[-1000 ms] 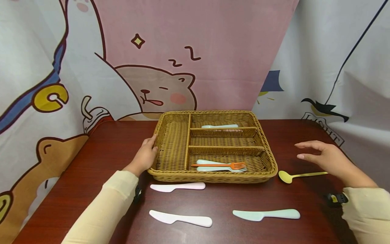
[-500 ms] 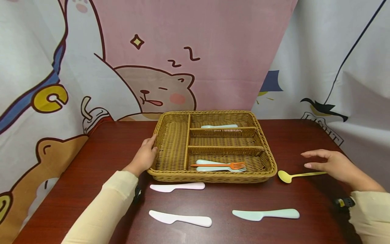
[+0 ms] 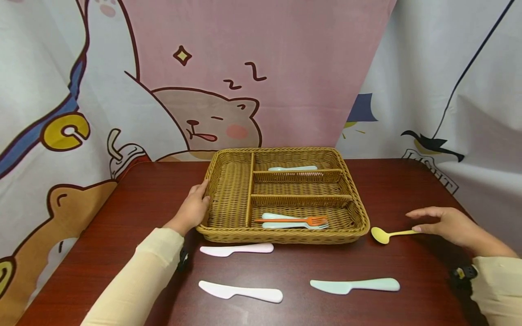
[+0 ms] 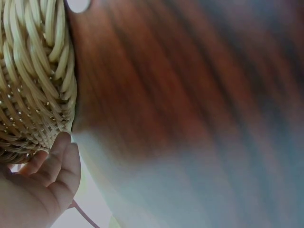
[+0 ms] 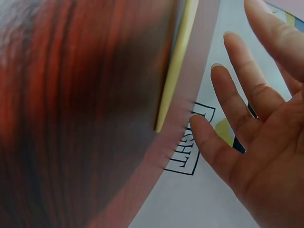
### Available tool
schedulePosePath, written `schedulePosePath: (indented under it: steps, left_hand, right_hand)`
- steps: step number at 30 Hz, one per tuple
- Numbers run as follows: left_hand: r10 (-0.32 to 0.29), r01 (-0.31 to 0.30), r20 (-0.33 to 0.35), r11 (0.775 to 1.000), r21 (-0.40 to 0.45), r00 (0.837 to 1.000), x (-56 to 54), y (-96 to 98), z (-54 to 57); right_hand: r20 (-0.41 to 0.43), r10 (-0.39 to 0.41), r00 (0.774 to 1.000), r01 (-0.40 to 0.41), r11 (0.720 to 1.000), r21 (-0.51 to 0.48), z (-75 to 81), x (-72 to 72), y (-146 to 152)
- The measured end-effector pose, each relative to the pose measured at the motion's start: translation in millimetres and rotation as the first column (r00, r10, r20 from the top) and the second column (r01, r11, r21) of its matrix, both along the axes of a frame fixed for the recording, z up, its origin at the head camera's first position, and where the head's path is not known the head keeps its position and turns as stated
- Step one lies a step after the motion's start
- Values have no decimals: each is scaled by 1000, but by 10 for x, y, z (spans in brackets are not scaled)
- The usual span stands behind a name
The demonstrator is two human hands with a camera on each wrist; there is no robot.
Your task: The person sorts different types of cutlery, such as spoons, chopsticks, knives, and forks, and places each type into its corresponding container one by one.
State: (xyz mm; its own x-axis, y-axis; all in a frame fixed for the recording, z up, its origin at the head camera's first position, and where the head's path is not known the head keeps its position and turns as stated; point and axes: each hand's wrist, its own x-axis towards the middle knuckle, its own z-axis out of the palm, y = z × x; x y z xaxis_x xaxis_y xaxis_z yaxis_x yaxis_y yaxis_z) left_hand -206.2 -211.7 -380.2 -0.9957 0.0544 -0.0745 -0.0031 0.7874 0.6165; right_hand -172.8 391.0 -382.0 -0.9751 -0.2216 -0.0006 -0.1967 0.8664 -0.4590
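Note:
A rectangular wicker basket (image 3: 228,233) with dividers stands at the back of the table. My left hand (image 3: 191,209) grips its left rim; in the left wrist view the fingers (image 4: 70,166) lie against the woven outer wall. To the right of the basket lies a yellow spoon (image 3: 381,235), its bowl toward the basket. My right hand (image 3: 450,226) hovers over the spoon's handle, thumb and forefinger apart. Seen from the right wrist, the handle (image 5: 173,71) lies on the table and the spread fingers (image 5: 242,99) stand clear of it.
In the basket's front compartment lie an orange fork (image 3: 316,221) and pale blue cutlery (image 3: 281,225); another pale blue piece (image 3: 293,168) is in the rear one. Pink (image 3: 238,249), white (image 3: 240,292) and mint (image 3: 355,285) knives lie on the table (image 3: 293,310) in front.
My right hand has moved right and down toward the spoon's handle, now overlapping its end in the head view. My left hand has kept its place on the basket.

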Motion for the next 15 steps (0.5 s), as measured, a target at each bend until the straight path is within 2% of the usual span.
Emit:
schedulePosePath:
  steps: [6,15]
  left_hand:
    - [-7,7,12,1000,-3,1000,-9,-1,-1]
    - [-5,6,19,1000,-7,1000,-13,-1,-11]
  right_hand:
    - [-25,34,999,-35,999,-24,-64,4,37]
    - [6,82,997,-82,997,-9,-124,-25,74]
